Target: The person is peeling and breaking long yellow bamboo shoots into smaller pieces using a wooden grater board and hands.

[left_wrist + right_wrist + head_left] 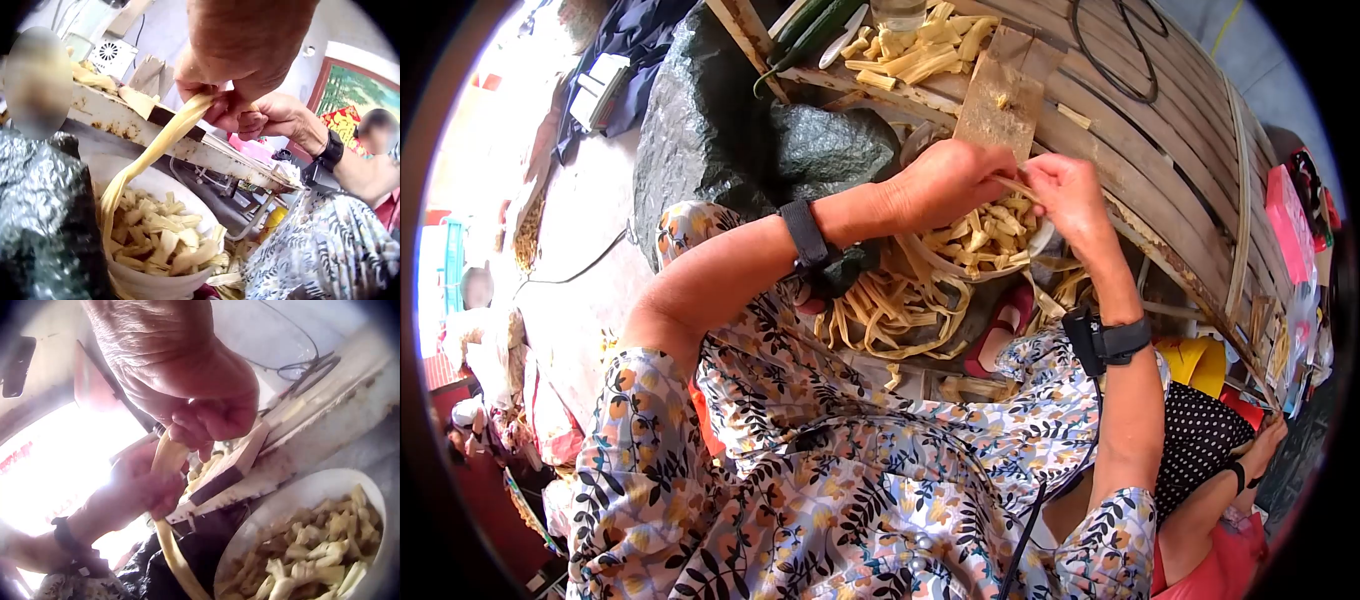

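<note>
Above a white bowl (156,284), both hands hold one long, flat, pale-yellow strip (156,140). The left hand (955,185) pinches it between thumb and fingers, and its tail hangs down past the bowl's rim in the left wrist view. Close beside, the right hand (1072,200) grips the strip's other end with curled fingers (194,428). Short folded yellow pieces (990,235) fill much of the bowl. Several more long strips (890,315) lie in a loose heap below the bowl, near the person's lap.
A wooden board (1000,105) lies at the edge of a slatted table (1170,150), beside a pile of yellow pieces (925,55) and cucumbers (815,35). Dark green plastic sheeting (710,140) bulges left of the bowl. Another person's leg (1215,500) shows at right.
</note>
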### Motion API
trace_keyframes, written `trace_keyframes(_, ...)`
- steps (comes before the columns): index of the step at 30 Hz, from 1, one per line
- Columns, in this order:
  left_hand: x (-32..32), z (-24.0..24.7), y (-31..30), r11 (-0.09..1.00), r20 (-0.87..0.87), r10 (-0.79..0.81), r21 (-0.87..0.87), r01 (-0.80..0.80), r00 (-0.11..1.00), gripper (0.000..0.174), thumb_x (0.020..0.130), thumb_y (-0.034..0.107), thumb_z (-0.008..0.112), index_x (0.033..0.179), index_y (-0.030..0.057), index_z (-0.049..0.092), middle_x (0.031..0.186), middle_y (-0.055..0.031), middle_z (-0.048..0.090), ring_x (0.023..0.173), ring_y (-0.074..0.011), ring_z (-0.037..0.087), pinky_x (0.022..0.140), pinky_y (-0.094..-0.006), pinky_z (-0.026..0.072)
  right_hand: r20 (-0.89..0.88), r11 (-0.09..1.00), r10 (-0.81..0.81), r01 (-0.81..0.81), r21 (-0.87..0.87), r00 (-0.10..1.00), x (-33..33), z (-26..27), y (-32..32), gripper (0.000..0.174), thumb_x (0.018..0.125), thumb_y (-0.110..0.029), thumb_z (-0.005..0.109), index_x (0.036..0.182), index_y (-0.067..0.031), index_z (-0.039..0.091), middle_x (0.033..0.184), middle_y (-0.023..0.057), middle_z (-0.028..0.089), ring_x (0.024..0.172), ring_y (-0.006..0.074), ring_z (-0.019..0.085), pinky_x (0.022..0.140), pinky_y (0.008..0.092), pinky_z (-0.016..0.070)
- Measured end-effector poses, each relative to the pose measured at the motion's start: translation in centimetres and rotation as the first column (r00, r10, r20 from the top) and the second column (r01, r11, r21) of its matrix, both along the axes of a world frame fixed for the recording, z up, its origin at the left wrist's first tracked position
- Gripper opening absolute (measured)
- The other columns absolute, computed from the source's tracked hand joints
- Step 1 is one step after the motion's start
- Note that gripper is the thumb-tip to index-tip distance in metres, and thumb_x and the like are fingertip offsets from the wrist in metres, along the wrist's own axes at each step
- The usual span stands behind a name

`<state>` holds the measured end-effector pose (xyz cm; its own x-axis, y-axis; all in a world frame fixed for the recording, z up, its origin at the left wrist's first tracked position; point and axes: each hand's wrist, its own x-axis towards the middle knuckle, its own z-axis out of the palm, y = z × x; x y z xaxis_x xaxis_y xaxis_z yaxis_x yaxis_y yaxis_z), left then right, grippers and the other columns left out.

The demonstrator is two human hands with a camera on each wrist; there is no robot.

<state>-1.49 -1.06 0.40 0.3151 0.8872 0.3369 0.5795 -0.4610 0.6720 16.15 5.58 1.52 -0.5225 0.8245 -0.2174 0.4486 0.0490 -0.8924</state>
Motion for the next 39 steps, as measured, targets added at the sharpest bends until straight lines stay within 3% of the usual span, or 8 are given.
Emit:
trace_keyframes(6,-1.1,0.1,-0.3,0.966,0.161,-0.038,-0.246,0.078,0.986,0.016,0.082,0.009,0.053,0.096,0.0022,0.050,0.064,-0.0062,0.057,0.051,-0.0124,0.054,0.048,-0.0258,0.0448,0.035,0.883,-0.243,0.206,0.422,0.969,4.1,0.8,1.7,0.013,0.078,-0.013,0.061,0.080,-0.0008,0.063,0.061,-0.0010,0.059,0.051,0.0070,0.051,0.048,0.0205,0.0393)
trace_keyframes(10,-3.6,2.8,0.8,0.851,0.168,0.009,-0.519,0.081,0.986,0.009,0.084,0.010,0.055,0.091,0.0058,0.059,0.058,0.0014,0.052,0.048,-0.0021,0.048,0.043,-0.0181,0.0379,0.521,0.916,0.026,-0.229,0.328,0.853,4.4,0.8,0.1,0.016,0.076,-0.015,0.061,0.076,0.0006,0.064,0.060,-0.0007,0.058,0.050,0.0073,0.049,0.048,0.0215,0.0377)
trace_keyframes(12,-5.5,2.7,1.8,0.800,0.290,-0.082,-0.551,0.237,0.953,0.011,0.086,0.013,0.053,0.089,0.0054,0.060,0.059,0.0028,0.052,0.050,-0.0010,0.048,0.042,-0.0160,0.0364,0.201,0.892,0.425,-0.370,-0.260,0.883,3.5,0.7,-1.0,0.021,0.079,-0.021,0.062,0.082,0.0005,0.065,0.063,-0.0013,0.058,0.050,0.0050,0.047,0.046,0.0194,0.0360)
trace_keyframes(16,-5.2,1.0,2.0,0.790,0.369,-0.093,-0.538,0.294,0.925,0.023,0.089,0.026,0.051,0.090,0.0054,0.062,0.069,0.0027,0.056,0.062,-0.0034,0.050,0.055,-0.0185,0.0415,-0.404,0.771,0.368,-0.518,-0.371,0.837,1.1,4.1,-3.3,0.032,0.080,-0.027,0.062,0.099,-0.0014,0.062,0.072,-0.0008,0.059,0.052,0.0009,0.045,0.045,0.0150,0.0337)
trace_keyframes(19,-3.2,-1.2,1.0,0.585,0.687,0.059,-0.611,0.533,0.724,0.034,0.089,0.034,0.048,0.097,0.0029,0.057,0.068,0.0022,0.053,0.057,-0.0037,0.047,0.051,-0.0179,0.0406,-0.664,0.816,0.259,-0.527,-0.238,0.702,0.4,4.1,-2.2,0.039,0.078,-0.017,0.066,0.112,-0.0013,0.055,0.085,0.0027,0.062,0.056,-0.0005,0.049,0.047,0.0129,0.0363)
trace_keyframes(23,-0.1,-3.4,0.0,0.188,0.953,0.211,-0.257,0.948,0.216,0.040,0.087,0.038,0.048,0.092,-0.0007,0.054,0.065,0.0006,0.049,0.043,0.0010,0.035,0.038,-0.0111,0.0298,-0.361,0.971,0.235,-0.230,0.057,0.902,-0.9,2.9,-2.0,0.036,0.075,-0.012,0.068,0.108,-0.0005,0.057,0.084,0.0032,0.064,0.060,0.0023,0.055,0.048,0.0158,0.0425)
trace_keyframes(26,0.8,-2.5,-0.3,0.135,0.969,0.197,-0.177,0.975,0.149,0.046,0.082,0.040,0.056,0.100,-0.0019,0.051,0.070,0.0008,0.053,0.043,0.0006,0.035,0.043,-0.0146,0.0309,-0.203,0.954,0.287,-0.258,0.155,0.936,-0.8,3.1,-1.9,0.033,0.076,-0.012,0.067,0.106,-0.0027,0.059,0.079,0.0029,0.063,0.052,0.0030,0.053,0.044,0.0174,0.0424)
trace_keyframes(39,-0.1,-0.9,0.0,0.426,0.907,0.314,-0.398,0.812,0.280,0.019,0.087,0.018,0.054,0.095,0.0007,0.055,0.076,-0.0051,0.059,0.048,-0.0028,0.042,0.046,-0.0160,0.0357,-0.166,0.906,0.312,-0.241,0.348,0.935,-1.5,3.7,-2.4,0.030,0.072,-0.011,0.067,0.101,-0.0033,0.062,0.089,0.0041,0.055,0.063,0.0090,0.054,0.052,0.0215,0.0440)
